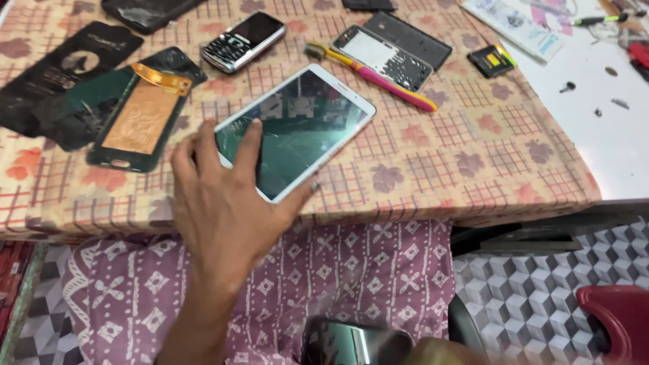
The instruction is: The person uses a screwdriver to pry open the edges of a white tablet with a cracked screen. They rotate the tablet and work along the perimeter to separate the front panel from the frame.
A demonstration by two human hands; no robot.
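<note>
Left hand (220,196) spread wide over the near end of a white tablet (297,128), fingers (247,145) resting on the glass, thumb by the near edge. Touching and pressing, not yet gripping around. Right hand (443,353) low at the bottom edge, blurry, beside a shiny dark phone (355,343); cannot tell if closed on that phone or just next to it.

Tablet lying flat on the checked tablecloth (473,155), slanted, close to the table's front edge. Thin cracks running across the dark screen. Probably light and thin, stiff, smooth and a bit slippery on the glass. Probably easy to break more, so best held by the two long white side edges, not pushed in the middle of the cracked glass. Sharp bits possible along the cracks.

Left of the tablet: an opened phone (138,118) with an orange-brown inside showing, lying on black film sheets (61,81). Behind the tablet: a silver and black keypad phone (243,40). Behind and right of the tablet: a pink and yellow toothbrush (375,74), touching a bare phone frame (384,57). Further right of the tablet: a small black and yellow battery (492,61).
</note>
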